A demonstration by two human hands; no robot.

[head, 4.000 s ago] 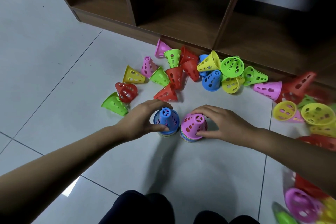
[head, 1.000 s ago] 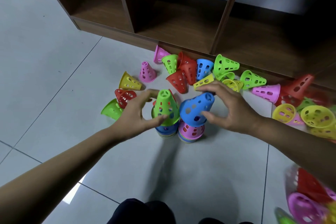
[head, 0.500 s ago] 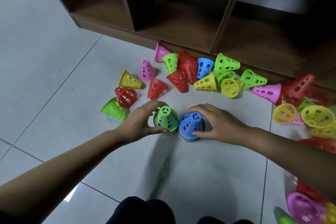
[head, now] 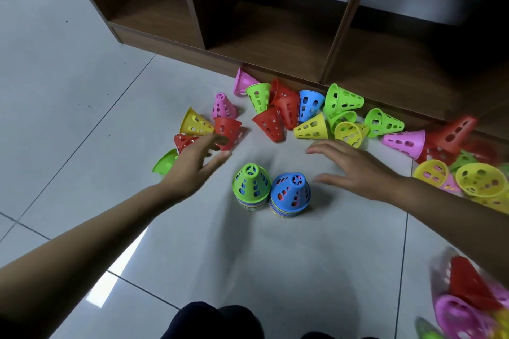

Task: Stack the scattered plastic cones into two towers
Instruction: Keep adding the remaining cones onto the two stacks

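Sitting on floor [head: 82, 69] before shelf unit [head: 275, 36]; two towers [head: 271, 190] standing side by side, touching; loose cones [head: 311, 126] lying scattered beyond; left hand [head: 192, 165], right hand [head: 355, 168] reaching out, fingers spread, empty; probably light, stiff, perforated, best pinched round the rim; lower-right cones blurring, cut off.

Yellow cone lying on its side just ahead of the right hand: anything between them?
Nothing visible. The right hand is open, and bare floor tile separates its fingertips from the yellow cone.
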